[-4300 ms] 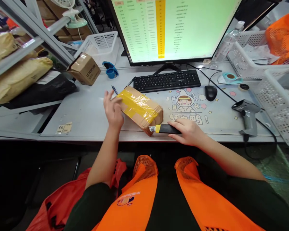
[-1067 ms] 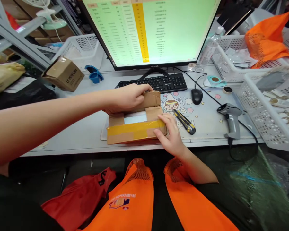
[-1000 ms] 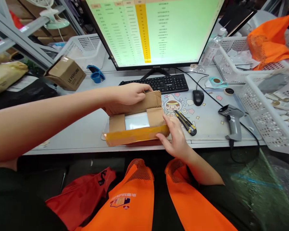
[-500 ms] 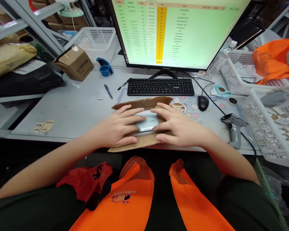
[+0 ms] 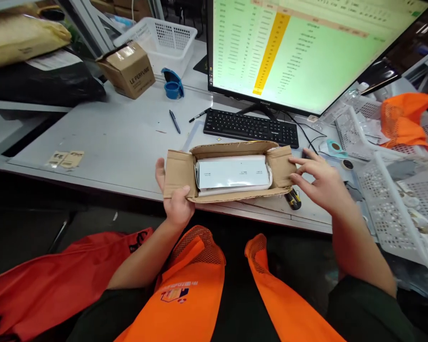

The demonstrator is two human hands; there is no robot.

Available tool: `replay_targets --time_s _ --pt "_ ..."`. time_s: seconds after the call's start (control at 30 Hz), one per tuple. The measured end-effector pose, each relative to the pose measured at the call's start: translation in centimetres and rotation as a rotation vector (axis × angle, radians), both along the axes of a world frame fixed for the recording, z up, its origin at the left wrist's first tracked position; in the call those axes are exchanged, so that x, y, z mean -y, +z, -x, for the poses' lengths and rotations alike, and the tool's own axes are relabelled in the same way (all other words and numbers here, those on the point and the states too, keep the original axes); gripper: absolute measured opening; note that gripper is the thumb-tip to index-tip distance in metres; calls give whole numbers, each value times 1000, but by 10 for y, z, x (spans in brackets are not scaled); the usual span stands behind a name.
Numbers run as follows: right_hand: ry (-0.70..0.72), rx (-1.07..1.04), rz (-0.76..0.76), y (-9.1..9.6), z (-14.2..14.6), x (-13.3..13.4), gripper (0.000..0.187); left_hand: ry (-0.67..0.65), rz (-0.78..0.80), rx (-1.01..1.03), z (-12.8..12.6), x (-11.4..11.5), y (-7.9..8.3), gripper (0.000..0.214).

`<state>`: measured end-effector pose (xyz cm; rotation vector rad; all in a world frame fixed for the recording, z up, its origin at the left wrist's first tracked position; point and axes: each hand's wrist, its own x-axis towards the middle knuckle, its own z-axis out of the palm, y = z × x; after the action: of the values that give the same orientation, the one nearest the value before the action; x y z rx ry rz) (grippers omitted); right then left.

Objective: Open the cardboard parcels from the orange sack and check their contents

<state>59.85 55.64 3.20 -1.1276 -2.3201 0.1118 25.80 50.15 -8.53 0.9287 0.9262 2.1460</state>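
An open cardboard box (image 5: 231, 197) is held up at the desk's front edge, its end flaps spread outward. Inside lies a flat white package (image 5: 235, 173) with small print and a glossy surface. My left hand (image 5: 178, 202) grips the box's left end, the thumb on the flap and the fingers behind it. At the other end, my right hand (image 5: 316, 178) pinches the right flap (image 5: 281, 166) between thumb and fingers. A yellow-and-black object (image 5: 293, 198) lies by the box's right front corner, partly hidden.
Behind the box are a keyboard (image 5: 249, 127) and a monitor (image 5: 306, 52). A pen (image 5: 174, 121), a blue lidded container (image 5: 173, 85) and a brown carton (image 5: 128, 71) stand to the left. White baskets (image 5: 388, 204) line the right side, near a tape roll (image 5: 346, 164).
My hands have moved from the package inside outward to the box's two ends. The end flaps are now spread, and the package shows. The view has shifted, and the yellow-and-black object has come into sight.
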Motion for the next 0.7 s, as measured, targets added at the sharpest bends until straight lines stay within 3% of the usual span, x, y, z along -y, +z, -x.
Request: replay_targets --time_s 0.1,0.17,0.3,0.4,0.5,0.6,0.7 --pt "90 353 -106 34 39 15 14 -93 -126 -81 -16 7 14 81" --pt "187 580 -120 47 74 25 26 -129 -198 -137 -26 13 21 81" --pt "240 784 -122 42 114 23 62 -166 -247 -252 -31 23 29 81" --pt "272 706 -80 33 109 9 56 -283 -203 -419 -7 21 19 90" --pt "278 432 32 30 97 -2 59 -214 -194 -492 24 13 -9 117" --pt "273 116 163 26 96 -7 57 -192 -38 -298 42 8 -43 129" --pt "301 -68 234 19 110 -9 53 -271 150 -3 47 11 -59 107"
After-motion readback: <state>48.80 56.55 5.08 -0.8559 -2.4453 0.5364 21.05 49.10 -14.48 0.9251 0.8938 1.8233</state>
